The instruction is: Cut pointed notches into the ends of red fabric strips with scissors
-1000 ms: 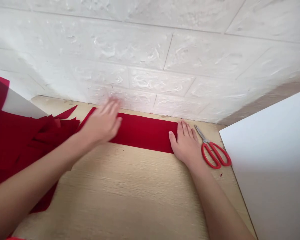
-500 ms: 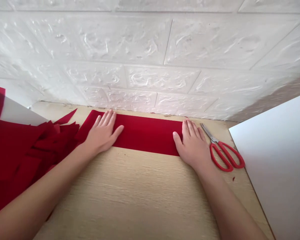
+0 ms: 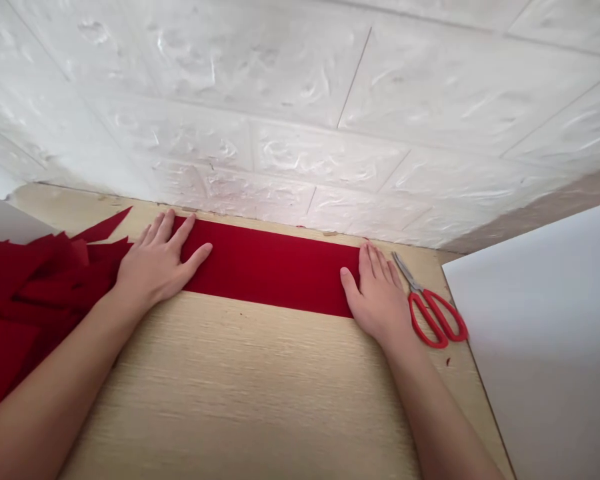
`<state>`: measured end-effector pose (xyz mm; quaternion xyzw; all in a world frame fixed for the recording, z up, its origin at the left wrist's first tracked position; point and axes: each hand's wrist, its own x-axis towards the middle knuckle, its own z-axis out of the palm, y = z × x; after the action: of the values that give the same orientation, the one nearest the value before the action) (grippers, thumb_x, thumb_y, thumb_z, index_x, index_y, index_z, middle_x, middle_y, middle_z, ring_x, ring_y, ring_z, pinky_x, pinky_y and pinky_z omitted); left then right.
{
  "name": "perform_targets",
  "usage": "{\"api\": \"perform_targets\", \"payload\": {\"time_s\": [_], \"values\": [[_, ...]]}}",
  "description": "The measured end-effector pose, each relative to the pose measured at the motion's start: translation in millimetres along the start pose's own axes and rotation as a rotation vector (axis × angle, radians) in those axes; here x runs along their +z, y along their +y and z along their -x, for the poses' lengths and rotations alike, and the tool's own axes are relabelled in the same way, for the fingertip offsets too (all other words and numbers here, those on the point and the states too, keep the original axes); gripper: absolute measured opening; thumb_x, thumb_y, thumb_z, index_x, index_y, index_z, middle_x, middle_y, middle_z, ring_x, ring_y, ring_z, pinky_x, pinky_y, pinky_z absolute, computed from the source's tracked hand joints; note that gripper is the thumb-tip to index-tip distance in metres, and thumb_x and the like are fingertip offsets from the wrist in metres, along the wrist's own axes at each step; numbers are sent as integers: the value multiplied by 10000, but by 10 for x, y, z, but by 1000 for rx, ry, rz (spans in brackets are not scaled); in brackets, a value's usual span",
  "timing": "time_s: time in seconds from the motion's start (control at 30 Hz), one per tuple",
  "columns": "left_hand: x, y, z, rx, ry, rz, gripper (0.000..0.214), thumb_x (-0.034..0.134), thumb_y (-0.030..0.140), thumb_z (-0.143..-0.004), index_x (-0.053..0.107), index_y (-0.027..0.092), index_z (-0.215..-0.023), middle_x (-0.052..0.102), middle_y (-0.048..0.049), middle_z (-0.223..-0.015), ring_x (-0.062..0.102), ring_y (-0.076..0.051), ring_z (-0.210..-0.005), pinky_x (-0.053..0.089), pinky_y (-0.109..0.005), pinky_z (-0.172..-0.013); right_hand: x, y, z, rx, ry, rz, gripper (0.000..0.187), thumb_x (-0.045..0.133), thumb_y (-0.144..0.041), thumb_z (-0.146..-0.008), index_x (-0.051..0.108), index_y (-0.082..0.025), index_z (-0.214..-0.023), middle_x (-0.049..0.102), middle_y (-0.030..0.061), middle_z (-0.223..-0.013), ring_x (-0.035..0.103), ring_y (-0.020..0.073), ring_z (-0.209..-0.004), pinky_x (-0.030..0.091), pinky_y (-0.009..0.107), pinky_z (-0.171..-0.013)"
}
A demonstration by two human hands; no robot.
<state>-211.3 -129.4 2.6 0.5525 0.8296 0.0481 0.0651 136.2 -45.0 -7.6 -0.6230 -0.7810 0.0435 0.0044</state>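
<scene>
L hand (image 3: 157,260) and R hand (image 3: 377,293), fingers open flat, press red felt strip (image 3: 270,267) on worktop (image 3: 240,400); scissors (image 3: 433,317) just beside R hand.

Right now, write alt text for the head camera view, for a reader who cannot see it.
The left hand and right hand press a red strip flat on a wooden table against a white brick-pattern wall. Cut red scraps pile at left; red-handled scissors lie beside the right hand, by a white board.

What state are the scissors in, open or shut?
Shut: the red-handled scissors lie with their blades closed together in one point, beside the right hand on the wooden tabletop.
</scene>
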Motion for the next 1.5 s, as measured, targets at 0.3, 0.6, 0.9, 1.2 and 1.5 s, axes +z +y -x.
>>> {"api": "perform_targets", "payload": {"time_s": [0.3,0.6,0.9,1.2,1.5], "values": [[-47,33,12,-12,-22,-5,835,255,696,-1021,247,185,-1682,103,-232,-1761,131,-416,-1637,233,-703,-1261,104,48,9,52,94,-56,789,219,-509,-1053,317,19,-1631,354,226,-1705,280,360,-1609,192,554,-1312],[-34,-8,15,31,-10,-4,820,271,678,-1030,246,180,-1680,141,-235,-1757,117,-407,-1640,253,-688,-1262,59,54,26,48,36,-3,787,267,-498,-1052,307,28,-1635,306,227,-1725,250,374,-1617,220,547,-1307],[81,-94,8,90,98,25,870,370,695,-988,284,153,-1664,213,-281,-1726,160,-479,-1616,329,-742,-1197,97,86,32,-1,99,-19,753,323,-482,-1052,357,15,-1617,357,247,-1698,283,388,-1603,257,577,-1289],[-210,249,251,745,451,44,225,502,292,-1018,696,205,-1095,721,-121,-1175,637,-289,-1154,520,-470,-1026,-289,-62,301,-415,434,-217,358,456,-342,-1060,701,-153,-1241,751,146,-1232,623,299,-1220,504,484,-1091],[-120,463,400,972,19,-11,275,451,141,-1025,716,202,-980,704,-60,-932,635,-180,-841,501,-293,-743,-209,-323,442,-756,223,-206,190,546,-221,-1042,732,-191,-1055,773,60,-968,677,199,-884,565,367,-822]]}}
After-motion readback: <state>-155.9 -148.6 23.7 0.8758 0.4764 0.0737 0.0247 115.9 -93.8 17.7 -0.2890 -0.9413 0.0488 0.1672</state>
